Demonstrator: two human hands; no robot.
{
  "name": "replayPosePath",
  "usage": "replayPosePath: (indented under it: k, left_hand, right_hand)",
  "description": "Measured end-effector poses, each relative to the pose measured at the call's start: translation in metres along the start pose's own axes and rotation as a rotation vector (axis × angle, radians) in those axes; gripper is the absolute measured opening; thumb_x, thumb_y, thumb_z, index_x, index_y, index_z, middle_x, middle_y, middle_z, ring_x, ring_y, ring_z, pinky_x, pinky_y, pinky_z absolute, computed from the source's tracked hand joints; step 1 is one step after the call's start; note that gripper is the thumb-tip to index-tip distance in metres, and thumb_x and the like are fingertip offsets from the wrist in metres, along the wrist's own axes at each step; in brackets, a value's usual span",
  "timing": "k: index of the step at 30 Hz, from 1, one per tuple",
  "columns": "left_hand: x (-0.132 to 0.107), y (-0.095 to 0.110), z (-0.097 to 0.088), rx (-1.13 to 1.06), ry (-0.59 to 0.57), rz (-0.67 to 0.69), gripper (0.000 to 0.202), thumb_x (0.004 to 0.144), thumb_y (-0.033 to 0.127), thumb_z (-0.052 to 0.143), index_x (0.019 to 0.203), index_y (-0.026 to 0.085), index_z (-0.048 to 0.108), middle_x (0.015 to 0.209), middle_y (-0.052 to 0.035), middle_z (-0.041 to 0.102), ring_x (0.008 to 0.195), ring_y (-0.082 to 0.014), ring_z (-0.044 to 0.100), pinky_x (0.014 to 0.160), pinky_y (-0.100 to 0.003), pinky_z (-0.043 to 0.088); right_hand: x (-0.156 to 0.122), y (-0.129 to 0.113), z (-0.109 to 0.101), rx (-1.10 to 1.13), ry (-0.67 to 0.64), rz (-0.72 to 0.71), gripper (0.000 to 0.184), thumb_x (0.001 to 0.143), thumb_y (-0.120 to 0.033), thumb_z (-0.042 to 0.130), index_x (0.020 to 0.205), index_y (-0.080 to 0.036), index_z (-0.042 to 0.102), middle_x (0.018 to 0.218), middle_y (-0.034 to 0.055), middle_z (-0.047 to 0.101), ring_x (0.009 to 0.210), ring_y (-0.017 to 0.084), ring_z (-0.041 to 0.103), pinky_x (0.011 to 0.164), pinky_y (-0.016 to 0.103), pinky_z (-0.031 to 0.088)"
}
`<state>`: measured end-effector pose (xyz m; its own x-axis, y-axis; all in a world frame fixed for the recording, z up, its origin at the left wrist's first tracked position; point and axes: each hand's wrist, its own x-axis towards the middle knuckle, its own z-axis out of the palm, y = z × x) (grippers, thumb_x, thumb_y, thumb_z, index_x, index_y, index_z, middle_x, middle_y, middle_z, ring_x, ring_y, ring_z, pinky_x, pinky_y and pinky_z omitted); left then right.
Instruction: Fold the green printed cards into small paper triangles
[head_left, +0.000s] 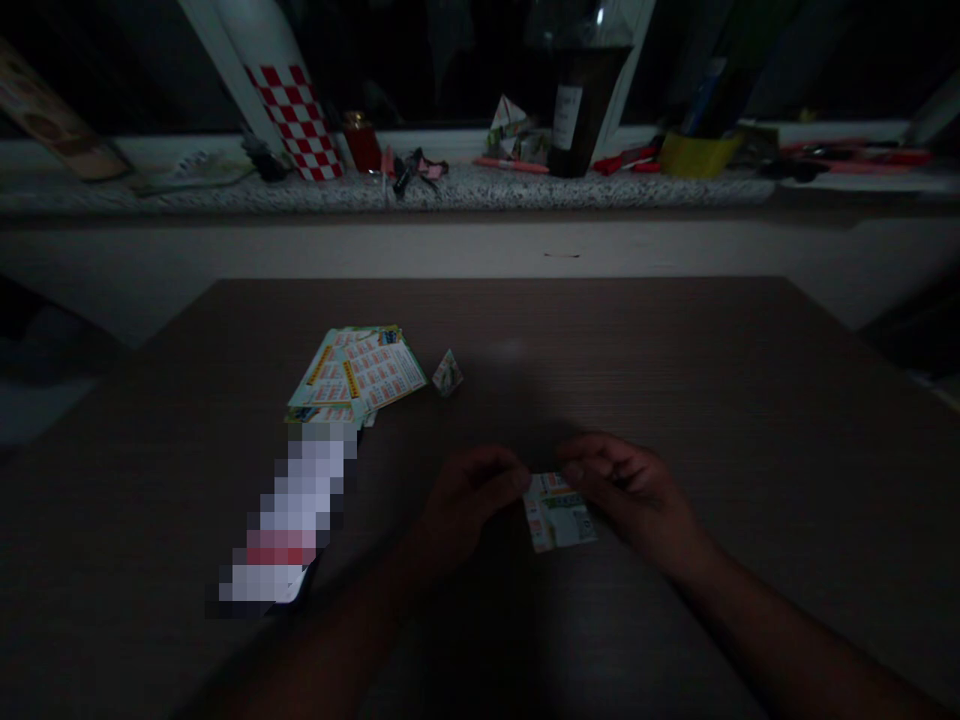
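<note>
A small folded piece of printed paper (pixel 559 515) is held between my two hands, low over the table. My left hand (pixel 480 490) pinches its upper left corner between thumb and fingers. At the upper right corner, my right hand (pixel 626 490) grips the paper with thumb and curled fingers. The paper shows pale green and white areas with orange print. Farther back and left stands a little folded paper piece (pixel 448 374) with a pointed top. Beside it lies a fanned pile of printed paper slips (pixel 360 370).
A lit phone (pixel 300 510), its screen blurred out, lies left of my left arm on the brown table (pixel 675 340). Behind, the granite windowsill (pixel 465 190) bears a red-and-white checked can (pixel 296 120), a dark bottle (pixel 589 110), a yellow holder (pixel 697 155) and several pens.
</note>
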<state>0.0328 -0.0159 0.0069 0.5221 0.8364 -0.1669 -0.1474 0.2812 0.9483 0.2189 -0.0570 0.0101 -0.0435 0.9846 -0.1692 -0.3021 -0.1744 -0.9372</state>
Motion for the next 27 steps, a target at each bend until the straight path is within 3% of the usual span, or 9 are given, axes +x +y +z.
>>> replayPosePath:
  k: [4, 6, 9, 11, 15, 18, 22, 27]
  left_hand:
    - [-0.002, 0.003, 0.000, 0.071, -0.046, 0.208, 0.027, 0.075, 0.028, 0.071, 0.100, 0.019, 0.067, 0.091, -0.0039, 0.065, 0.082, -0.0164, 0.061, 0.071, -0.025, 0.048]
    - [-0.003, 0.006, 0.001, 0.207, -0.064, 0.323, 0.026, 0.075, 0.022, 0.072, 0.100, 0.020, 0.069, 0.101, -0.0064, 0.065, 0.091, -0.0190, 0.062, 0.077, -0.027, 0.049]
    - [-0.003, 0.010, 0.002, 0.343, -0.060, 0.404, 0.009, 0.076, 0.018, 0.071, 0.085, 0.018, 0.073, 0.092, -0.0061, 0.068, 0.085, -0.0171, 0.064, 0.075, -0.026, 0.049]
    - [-0.004, 0.012, 0.001, 0.375, -0.033, 0.382, 0.004, 0.078, 0.018, 0.070, 0.080, 0.018, 0.074, 0.081, -0.0038, 0.070, 0.076, -0.0144, 0.064, 0.069, -0.024, 0.049]
    - [-0.005, 0.016, -0.003, 0.453, 0.015, 0.269, 0.008, 0.079, 0.023, 0.070, 0.077, 0.016, 0.074, 0.074, -0.0022, 0.069, 0.069, -0.0126, 0.062, 0.062, -0.022, 0.045]
    - [-0.006, 0.017, -0.003, 0.503, -0.023, 0.214, 0.010, 0.078, 0.024, 0.070, 0.077, 0.015, 0.073, 0.071, -0.0019, 0.067, 0.066, -0.0120, 0.060, 0.060, -0.021, 0.043]
    - [-0.007, 0.014, 0.000, 0.507, -0.076, 0.178, 0.014, 0.078, 0.026, 0.070, 0.074, 0.013, 0.072, 0.067, -0.0012, 0.065, 0.062, -0.0102, 0.056, 0.056, -0.019, 0.040]
    - [-0.007, 0.009, 0.002, 0.401, -0.051, 0.108, 0.014, 0.076, 0.028, 0.071, 0.079, 0.014, 0.072, 0.069, -0.0012, 0.067, 0.063, -0.0110, 0.057, 0.057, -0.020, 0.041]
  right_hand:
    - [0.002, 0.001, 0.000, 0.160, -0.019, 0.139, 0.023, 0.072, -0.031, 0.079, 0.087, -0.018, 0.068, 0.068, -0.0012, 0.068, 0.055, 0.009, 0.061, 0.053, 0.020, 0.048]
    - [0.003, 0.002, 0.000, 0.204, -0.058, 0.231, 0.024, 0.070, -0.030, 0.079, 0.087, -0.018, 0.068, 0.070, -0.0005, 0.068, 0.054, 0.009, 0.061, 0.051, 0.020, 0.048]
    - [0.005, 0.005, -0.002, 0.171, -0.141, 0.276, 0.026, 0.070, -0.035, 0.079, 0.086, -0.017, 0.068, 0.066, -0.0005, 0.067, 0.049, 0.009, 0.058, 0.048, 0.021, 0.048]
    - [0.006, 0.005, -0.005, 0.080, -0.122, 0.193, 0.027, 0.073, -0.042, 0.075, 0.083, -0.017, 0.069, 0.065, 0.0001, 0.066, 0.051, 0.010, 0.058, 0.050, 0.022, 0.048]
    - [0.004, -0.002, -0.013, -0.173, 0.047, -0.120, 0.033, 0.085, -0.049, 0.062, 0.081, -0.018, 0.072, 0.068, 0.0015, 0.066, 0.061, 0.012, 0.060, 0.057, 0.022, 0.048]
    - [-0.003, -0.010, -0.012, -0.390, -0.013, -0.271, 0.024, 0.080, -0.041, 0.069, 0.091, -0.021, 0.074, 0.075, 0.0032, 0.072, 0.066, 0.015, 0.065, 0.058, 0.024, 0.051]
    - [-0.008, -0.010, -0.007, -0.604, -0.048, -0.378, 0.010, 0.075, -0.025, 0.073, 0.083, -0.020, 0.076, 0.068, 0.0026, 0.074, 0.056, 0.014, 0.066, 0.051, 0.022, 0.051]
    - [-0.007, -0.007, -0.005, -0.579, -0.027, -0.403, 0.003, 0.074, -0.021, 0.075, 0.073, -0.019, 0.077, 0.063, 0.0020, 0.075, 0.051, 0.012, 0.067, 0.046, 0.017, 0.049]
